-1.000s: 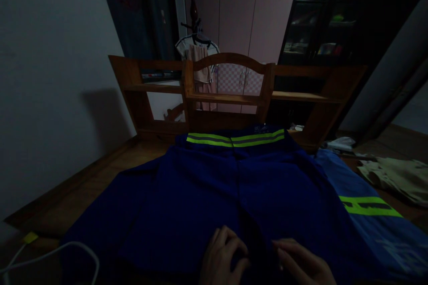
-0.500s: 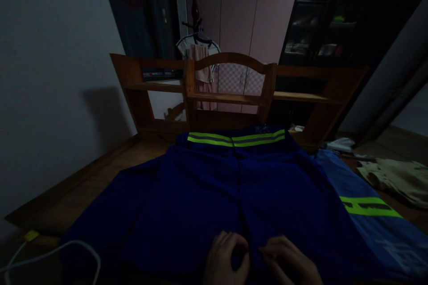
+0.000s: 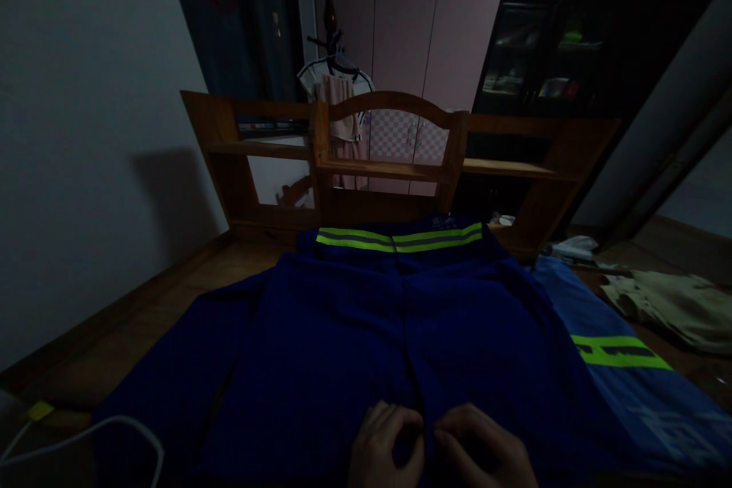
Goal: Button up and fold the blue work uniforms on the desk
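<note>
A dark blue work jacket (image 3: pixel 354 335) with yellow-green reflective stripes lies spread flat on a wooden platform, its hem toward the far side. At the near edge, on the jacket's front opening, my left hand (image 3: pixel 384 446) and my right hand (image 3: pixel 483 448) sit side by side. Both have their fingers curled and pinched on the fabric edges at the centre line. The fingertips of the two hands nearly touch. The room is dim.
A second blue garment (image 3: pixel 623 366) with a yellow-green band lies to the right, a pale cloth (image 3: pixel 669 305) beyond it. A white cable (image 3: pixel 85 435) loops at the near left. A wooden shelf frame (image 3: pixel 389 160) stands behind, with a pink wardrobe (image 3: pixel 412 30) farther back.
My two hands have drawn closer together at the jacket's centre opening, the right hand shifting left. The view has drifted slightly.
</note>
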Motion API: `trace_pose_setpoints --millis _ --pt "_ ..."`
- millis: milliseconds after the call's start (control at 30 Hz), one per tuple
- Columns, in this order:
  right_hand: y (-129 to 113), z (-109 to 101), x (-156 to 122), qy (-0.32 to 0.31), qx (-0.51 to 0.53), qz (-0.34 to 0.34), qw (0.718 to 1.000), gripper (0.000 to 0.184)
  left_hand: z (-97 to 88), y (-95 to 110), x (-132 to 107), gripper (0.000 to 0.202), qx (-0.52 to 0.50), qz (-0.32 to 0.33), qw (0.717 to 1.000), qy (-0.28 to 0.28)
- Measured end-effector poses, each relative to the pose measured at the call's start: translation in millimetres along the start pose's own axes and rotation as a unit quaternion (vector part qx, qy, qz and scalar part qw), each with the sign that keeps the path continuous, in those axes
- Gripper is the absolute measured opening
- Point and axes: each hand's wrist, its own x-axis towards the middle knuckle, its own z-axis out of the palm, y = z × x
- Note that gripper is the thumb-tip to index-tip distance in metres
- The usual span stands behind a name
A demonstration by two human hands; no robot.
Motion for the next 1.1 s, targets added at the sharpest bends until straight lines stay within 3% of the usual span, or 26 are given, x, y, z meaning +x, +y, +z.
trace_pose_setpoints --millis 200,333,467,600,700,900,1100 --pt "-4.6 -4.1 -2.4 -0.021 0.001 0.028 0.999 0.021 -3.0 8.6 -3.1 0.022 -0.022 -0.031 0.999 0.027" --pt "-5.2 -5.5 -0.2 -0.032 0.012 0.033 0.999 0.021 -7.5 11.4 -2.7 0.019 -0.03 -0.045 0.999 -0.004" --pt "-5.8 -5.5 2.2 -0.034 0.019 0.055 0.998 0.021 -8.3 12.7 -3.7 0.017 -0.043 -0.055 0.998 0.002" --pt "-8.5 -6.1 1.0 -0.029 0.006 0.054 0.998 0.02 -9.1 20.2 -7.7 0.017 -0.072 -0.112 0.991 0.008" --pt "-8.0 -4.8 -2.7 -0.018 -0.024 0.029 0.999 0.018 -12.9 29.4 -8.6 0.02 -0.137 -0.171 0.976 0.004" --pt "-3.5 1.6 -12.8 0.037 -0.118 -0.084 0.989 0.017 -12.3 33.2 -5.2 0.028 -0.313 -0.274 0.909 -0.039" --pt "-3.4 2.2 -18.0 -0.006 -0.182 -0.127 0.975 0.024 -7.4 25.9 -5.7 0.02 -0.32 -0.277 0.906 -0.031"
